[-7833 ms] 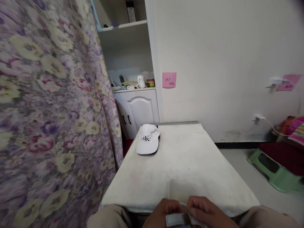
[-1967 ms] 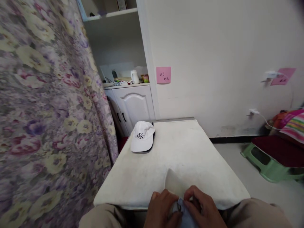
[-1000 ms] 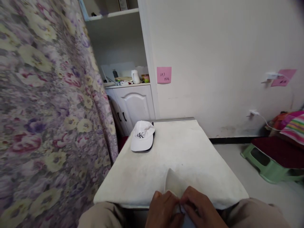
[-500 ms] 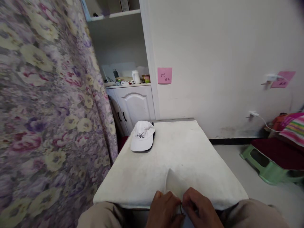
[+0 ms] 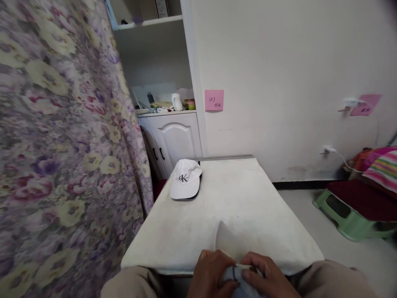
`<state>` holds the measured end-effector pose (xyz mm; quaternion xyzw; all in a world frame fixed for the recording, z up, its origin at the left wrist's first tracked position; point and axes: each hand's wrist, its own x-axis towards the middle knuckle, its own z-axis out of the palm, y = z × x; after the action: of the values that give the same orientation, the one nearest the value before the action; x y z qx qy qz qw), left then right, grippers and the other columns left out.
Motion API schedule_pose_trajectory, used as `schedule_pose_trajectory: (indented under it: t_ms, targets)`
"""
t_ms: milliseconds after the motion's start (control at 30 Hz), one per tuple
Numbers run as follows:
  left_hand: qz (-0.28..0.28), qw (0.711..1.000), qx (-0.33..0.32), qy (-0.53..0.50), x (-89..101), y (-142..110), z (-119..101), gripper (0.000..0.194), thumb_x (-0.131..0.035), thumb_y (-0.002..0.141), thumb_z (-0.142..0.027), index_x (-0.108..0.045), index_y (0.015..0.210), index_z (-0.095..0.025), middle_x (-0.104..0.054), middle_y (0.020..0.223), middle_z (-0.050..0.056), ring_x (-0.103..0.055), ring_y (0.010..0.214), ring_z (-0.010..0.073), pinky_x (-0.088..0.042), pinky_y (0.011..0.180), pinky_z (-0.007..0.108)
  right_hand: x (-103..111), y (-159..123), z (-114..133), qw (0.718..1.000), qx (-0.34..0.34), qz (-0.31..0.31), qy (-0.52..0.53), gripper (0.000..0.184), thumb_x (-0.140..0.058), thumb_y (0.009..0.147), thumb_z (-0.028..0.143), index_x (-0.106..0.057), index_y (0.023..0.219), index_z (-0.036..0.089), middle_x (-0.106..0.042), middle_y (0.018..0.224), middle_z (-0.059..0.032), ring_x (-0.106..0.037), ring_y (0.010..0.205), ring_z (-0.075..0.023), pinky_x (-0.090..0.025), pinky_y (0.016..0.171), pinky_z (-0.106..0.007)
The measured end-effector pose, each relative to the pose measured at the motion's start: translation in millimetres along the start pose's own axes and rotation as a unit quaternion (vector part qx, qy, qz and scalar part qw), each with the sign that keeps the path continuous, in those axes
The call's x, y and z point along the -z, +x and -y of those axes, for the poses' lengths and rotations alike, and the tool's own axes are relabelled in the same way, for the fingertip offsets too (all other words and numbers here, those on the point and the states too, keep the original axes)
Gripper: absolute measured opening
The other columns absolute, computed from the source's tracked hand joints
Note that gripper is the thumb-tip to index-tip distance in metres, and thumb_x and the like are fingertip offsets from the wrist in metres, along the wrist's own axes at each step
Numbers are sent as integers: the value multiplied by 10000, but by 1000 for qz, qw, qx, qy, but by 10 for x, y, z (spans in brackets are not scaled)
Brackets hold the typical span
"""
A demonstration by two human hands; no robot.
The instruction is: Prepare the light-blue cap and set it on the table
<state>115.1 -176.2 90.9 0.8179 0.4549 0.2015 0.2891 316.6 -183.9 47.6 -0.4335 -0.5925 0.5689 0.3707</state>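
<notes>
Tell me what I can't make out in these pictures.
Head view: pale item, partly hidden by left hand and right hand, cut off by bottom edge.
Head view: dark item under white cap, mostly covered by it.
Head view: writing on far-right pink note, too small, blurred.

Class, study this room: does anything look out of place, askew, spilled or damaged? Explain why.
Yes: a grey, patchy stain marks the lower wall above the black baseboard, standing out against the paler surface. The right-hand pink note looks slanted, possibly from lens distortion.
</notes>
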Motion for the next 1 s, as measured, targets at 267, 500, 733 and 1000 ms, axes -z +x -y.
schedule_pose_trajectory:
  t_ms: [267,500,733,1000]
  targets:
    - [65,995,-23,70,-36,48,-36,264,-659,760,-116,-683,1017,-168,-732,992,99,-633,878,265,-341,777,375,-61,56,-23,1000,-26,6,-16,298,-649,741,466,-558,697,185,-460,644,31,-401,636,-153,-282,569,-276]
    - [85,994,73,18,-12,9,-74,393,-713,717,-163,-665,1107,-166,-671,1075,113,-550,1017,312,-361,850,388,-120,18,54,998,-36,-12,-46,210,-627,739,370,-557,686,179,-471,642,27,-435,655,-167,-298,593,-287]
    - [46,997,47,-39,51,-47,21,269,-554,919,-399,-706,873,-182,-678,874,48,-556,902,232,-357,807,318,-7,-28,123,1000,15,3,-6,399,-506,902,568,-525,759,196,-454,699,34,-419,680,-157,-329,622,-277]
    - [53,977,44,-204,214,-15,-57,350,-515,920,-473,-650,840,-160,-596,778,0,-531,784,177,-361,685,260,51,-39,299,997,27,-49,-45,323,-600,843,496,-572,728,196,-507,679,23,-471,706,-185,-342,642,-292]
